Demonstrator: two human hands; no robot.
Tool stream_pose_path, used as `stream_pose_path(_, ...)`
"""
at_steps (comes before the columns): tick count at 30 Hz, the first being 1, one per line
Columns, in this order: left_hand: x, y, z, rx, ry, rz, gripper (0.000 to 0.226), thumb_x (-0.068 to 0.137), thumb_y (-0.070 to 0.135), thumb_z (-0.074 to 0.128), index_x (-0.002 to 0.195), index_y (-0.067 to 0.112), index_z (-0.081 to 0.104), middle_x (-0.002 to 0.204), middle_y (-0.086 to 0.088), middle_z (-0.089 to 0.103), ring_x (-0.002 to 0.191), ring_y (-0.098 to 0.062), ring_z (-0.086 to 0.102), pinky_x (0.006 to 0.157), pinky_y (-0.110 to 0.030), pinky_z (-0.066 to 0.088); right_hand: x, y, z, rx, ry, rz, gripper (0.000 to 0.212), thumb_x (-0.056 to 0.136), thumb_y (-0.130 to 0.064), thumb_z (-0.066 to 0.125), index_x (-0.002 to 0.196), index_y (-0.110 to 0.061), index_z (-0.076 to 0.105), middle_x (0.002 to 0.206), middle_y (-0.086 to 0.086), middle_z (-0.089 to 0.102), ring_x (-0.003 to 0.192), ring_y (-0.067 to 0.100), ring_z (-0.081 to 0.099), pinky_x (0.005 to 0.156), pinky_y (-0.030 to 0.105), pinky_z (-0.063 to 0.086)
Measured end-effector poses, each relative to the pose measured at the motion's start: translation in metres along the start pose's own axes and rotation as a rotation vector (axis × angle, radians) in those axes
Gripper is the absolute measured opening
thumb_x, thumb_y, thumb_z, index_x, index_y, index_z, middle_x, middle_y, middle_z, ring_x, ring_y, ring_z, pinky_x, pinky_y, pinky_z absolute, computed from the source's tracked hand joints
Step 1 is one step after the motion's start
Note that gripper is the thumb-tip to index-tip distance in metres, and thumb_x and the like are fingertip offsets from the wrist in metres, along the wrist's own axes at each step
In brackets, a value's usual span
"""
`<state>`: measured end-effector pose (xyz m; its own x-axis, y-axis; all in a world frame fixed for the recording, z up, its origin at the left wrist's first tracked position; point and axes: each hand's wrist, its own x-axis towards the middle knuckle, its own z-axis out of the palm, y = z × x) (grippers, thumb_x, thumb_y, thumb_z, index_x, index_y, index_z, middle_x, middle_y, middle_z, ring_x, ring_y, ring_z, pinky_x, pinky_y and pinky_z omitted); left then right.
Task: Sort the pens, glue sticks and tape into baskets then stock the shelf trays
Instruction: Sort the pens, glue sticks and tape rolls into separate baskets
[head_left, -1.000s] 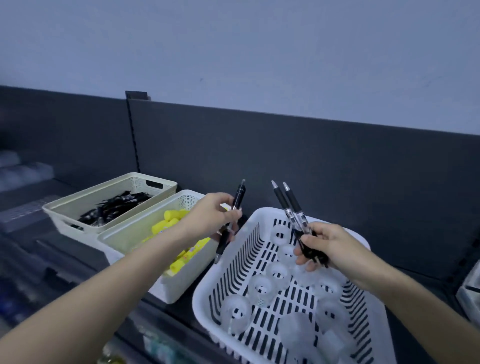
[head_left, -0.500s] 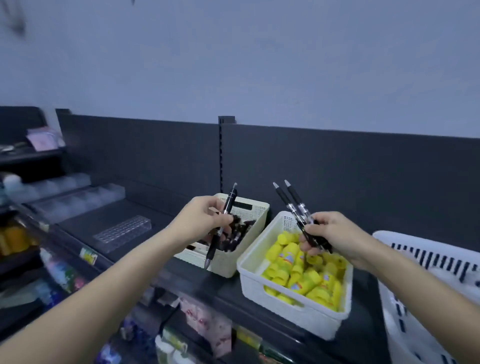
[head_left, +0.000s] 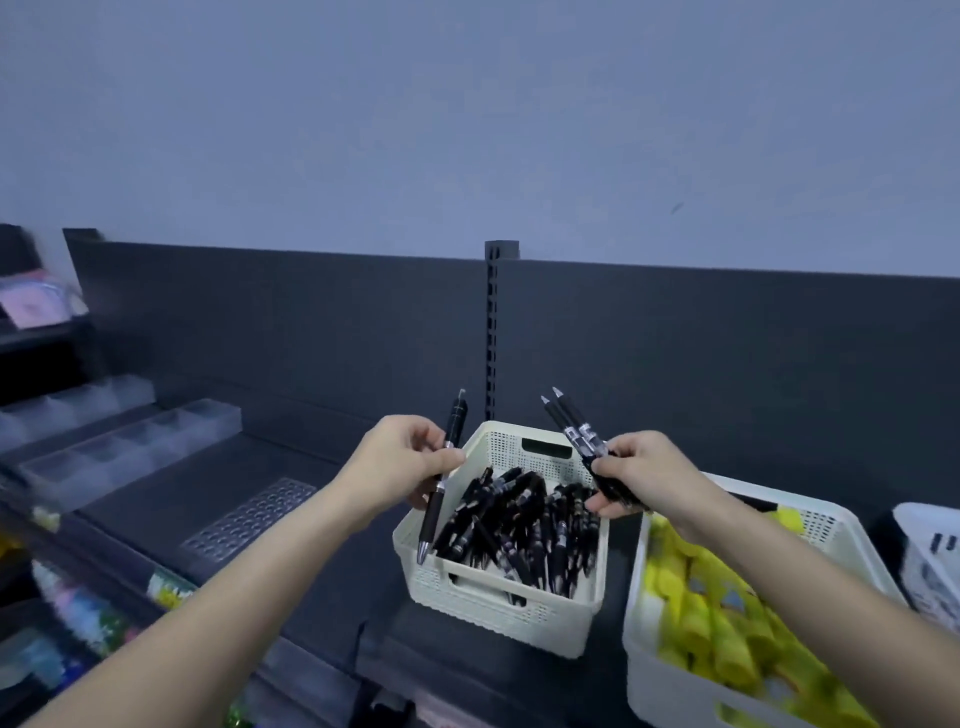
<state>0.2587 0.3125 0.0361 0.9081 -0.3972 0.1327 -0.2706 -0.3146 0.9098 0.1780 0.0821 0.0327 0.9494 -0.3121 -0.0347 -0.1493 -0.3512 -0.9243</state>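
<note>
Over the pen basket (head_left: 561, 623) on the shelf (head_left: 197, 488), your left hand (head_left: 400, 462) pinched a single pen (head_left: 432, 514) whose tip hung right at the left rim, so letting go there could have dropped it outside. Your right hand (head_left: 644, 478) clamped a fanned bundle of pens (head_left: 571, 428), two at least, perhaps more hidden in that grip. A loose release might have spilled some into the glue stick basket (head_left: 670, 691) just beside.

Head view — looks forward and down, close over a dark shelf (head_left: 182, 488); edges seemingly blurred.
</note>
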Motion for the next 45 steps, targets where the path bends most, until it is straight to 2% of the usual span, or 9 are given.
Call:
stream_pose_path(6, 0.053, -0.016, 0.011, 0.123, -0.098, -0.012, 0.017, 0.083, 0.011, 0.068, 0.074, 0.004, 0.055, 0.056, -0.005, 0.054, 0.036, -0.008, 0.047, 0.039, -0.020, 0.042, 0.051, 0.009, 0.015, -0.182, 0.012, 0.081, 0.020, 0.088, -0.001, 0.048, 0.069, -0.005, 0.052, 0.048, 0.010, 0.062, 0.061, 0.030, 0.070, 0.049, 0.027, 0.054)
stream_pose_path(11, 0.093, -0.031, 0.030, 0.237, -0.163, -0.031, 0.030, 0.081, 0.012, 0.071, 0.061, 0.009, 0.049, 0.053, -0.004, 0.054, 0.030, -0.009, 0.046, 0.035, -0.018, 0.039, 0.071, 0.007, 0.031, -0.404, 0.057, 0.120, 0.020, 0.086, -0.002, 0.046, 0.067, -0.007, 0.048, 0.055, 0.014, 0.062, 0.040, 0.017, 0.062, 0.043, 0.021, 0.050)
stream_pose_path(14, 0.113, -0.042, 0.044, 0.370, -0.204, -0.017, 0.036, 0.080, 0.017, 0.071, 0.056, 0.013, 0.045, 0.056, -0.005, 0.054, 0.032, -0.010, 0.048, 0.035, -0.016, 0.039, 0.074, 0.009, 0.041, -0.637, 0.116, 0.101, 0.014, 0.084, -0.006, 0.048, 0.069, -0.008, 0.047, 0.069, 0.013, 0.060, 0.064, 0.030, 0.068, 0.063, 0.034, 0.055)
stream_pose_path(17, 0.124, -0.048, 0.054, 0.541, -0.257, 0.018, 0.026, 0.086, 0.027, 0.064, 0.067, 0.012, 0.053, 0.063, 0.000, 0.056, 0.051, -0.014, 0.057, 0.041, -0.014, 0.039, 0.067, 0.008, 0.050, -0.856, 0.096, 0.115, 0.021, 0.088, -0.021, 0.053, 0.071, -0.011, 0.044, 0.089, 0.012, 0.057, 0.083, 0.029, 0.055, 0.067, 0.030, 0.042)
stream_pose_path(20, 0.129, -0.049, 0.057, 0.656, -0.298, 0.098, 0.022, 0.093, 0.028, 0.051, 0.078, 0.013, 0.056, 0.082, -0.005, 0.062, 0.079, -0.025, 0.066, 0.061, -0.025, 0.046, 0.062, 0.014, 0.056, -0.850, 0.024, 0.112, 0.039, 0.089, -0.039, 0.053, 0.062, -0.016, 0.036, 0.080, 0.005, 0.051, 0.081, 0.024, 0.049, 0.066, 0.029, 0.037)
stream_pose_path(26, 0.121, -0.041, 0.050, 0.581, -0.349, 0.241, 0.025, 0.094, 0.018, 0.043, 0.093, 0.005, 0.065, 0.092, -0.010, 0.068, 0.068, -0.020, 0.055, 0.061, -0.027, 0.046, 0.039, 0.023, 0.031, -0.756, 0.322, 0.005, 0.030, 0.090, -0.023, 0.048, 0.066, -0.006, 0.048, 0.064, 0.008, 0.052, 0.076, 0.031, 0.050, 0.066, 0.034, 0.037)
stream_pose_path(30, 0.103, -0.027, 0.059, 0.562, -0.445, 0.359, 0.023, 0.094, 0.020, 0.045, 0.098, 0.009, 0.065, 0.094, -0.008, 0.067, 0.082, -0.021, 0.057, 0.075, -0.030, 0.045, 0.010, 0.028, 0.010, -0.778, 0.442, 0.004, 0.026, 0.090, -0.020, 0.051, 0.089, 0.004, 0.061, 0.085, 0.018, 0.065, 0.086, 0.033, 0.058, 0.076, 0.036, 0.043)
stream_pose_path(36, 0.077, 0.007, 0.098, 0.543, -0.566, 0.525, 0.022, 0.095, 0.022, 0.046, 0.105, 0.014, 0.064, 0.086, 0.005, 0.055, 0.082, -0.014, 0.049, 0.070, -0.023, 0.034, -0.045, 0.041, -0.027, -0.865, 0.549, 0.131, 0.035, 0.093, -0.027, 0.050, 0.120, -0.007, 0.058, 0.119, 0.012, 0.064, 0.111, 0.026, 0.057, 0.089, 0.032, 0.044)
stream_pose_path(45, 0.035, 0.060, 0.184, 0.458, -0.711, 0.652, 0.023, 0.093, 0.020, 0.051, 0.111, 0.015, 0.064, 0.089, 0.003, 0.059, 0.085, -0.013, 0.054, 0.077, -0.023, 0.042, -0.139, 0.067, -0.117, -0.900, 0.701, 0.294, 0.026, 0.090, -0.021, 0.050, 0.092, 0.003, 0.060, 0.092, 0.019, 0.065, 0.089, 0.032, 0.059, 0.077, 0.037, 0.044)
